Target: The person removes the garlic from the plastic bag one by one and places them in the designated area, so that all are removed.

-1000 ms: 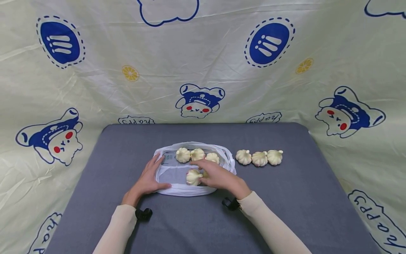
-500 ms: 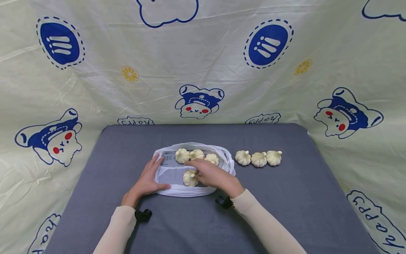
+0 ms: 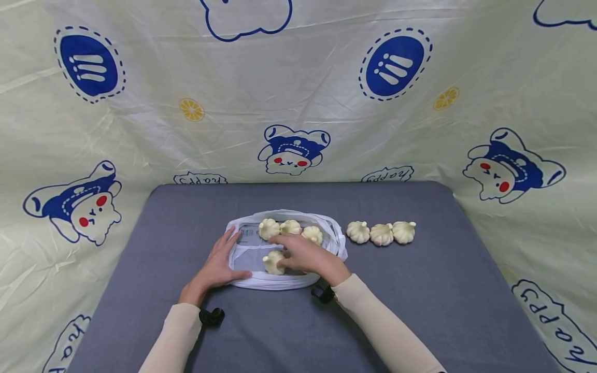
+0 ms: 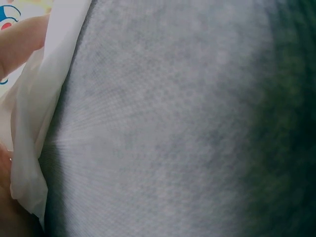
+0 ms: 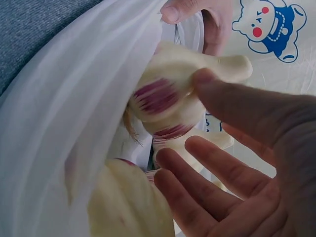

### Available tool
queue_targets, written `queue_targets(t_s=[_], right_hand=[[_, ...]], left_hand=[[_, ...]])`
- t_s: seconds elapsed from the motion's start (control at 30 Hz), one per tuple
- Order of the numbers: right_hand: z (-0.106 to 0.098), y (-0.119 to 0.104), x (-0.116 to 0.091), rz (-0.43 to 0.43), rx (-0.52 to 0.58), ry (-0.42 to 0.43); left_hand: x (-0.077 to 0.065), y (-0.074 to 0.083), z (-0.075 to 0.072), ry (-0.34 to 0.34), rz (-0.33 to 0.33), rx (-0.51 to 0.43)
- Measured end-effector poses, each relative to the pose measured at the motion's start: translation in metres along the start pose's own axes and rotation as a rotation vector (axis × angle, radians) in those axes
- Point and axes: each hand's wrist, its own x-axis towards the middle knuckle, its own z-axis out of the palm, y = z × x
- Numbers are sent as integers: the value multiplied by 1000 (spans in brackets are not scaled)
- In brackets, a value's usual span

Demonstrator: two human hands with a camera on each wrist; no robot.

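A white plastic bag (image 3: 275, 281) lies with its mouth spread wide on the table. My left hand (image 3: 215, 263) rests on its left end, thumb along the near rim and fingers spread along the side. In the left wrist view, a finger (image 4: 22, 43) touches the white plastic. Inside the bag, my right hand (image 3: 309, 255) touches a garlic bulb (image 3: 272, 262), whose stem points left. The right wrist view shows the thumb against this bulb (image 5: 168, 89), the other fingers extended below it. Another bulb (image 5: 129, 200) sits beside those fingers, hidden from the head view.
Along the bag's far side sit three garlic bulbs (image 3: 290, 228) in a row, partly behind my right hand. Three more bulbs (image 3: 381, 234) lie to the right of the bag on the grey table (image 3: 396, 300). A printed curtain (image 3: 224, 140) hangs behind the table.
My right hand has moved a little left within the bag, and the near bulb has shifted left and turned so its stem points left. My left hand has stayed in place.
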Motion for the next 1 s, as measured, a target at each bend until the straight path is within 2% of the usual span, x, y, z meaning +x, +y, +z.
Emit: queue_targets(t_s=[0.33,1.0], right_hand=[[3,4,2,4,130,-54],[7,11,4,-43,161,-13]], left_hand=[[0,-1,1,-4,-9,4],[0,-1,1,-5,-3,3]])
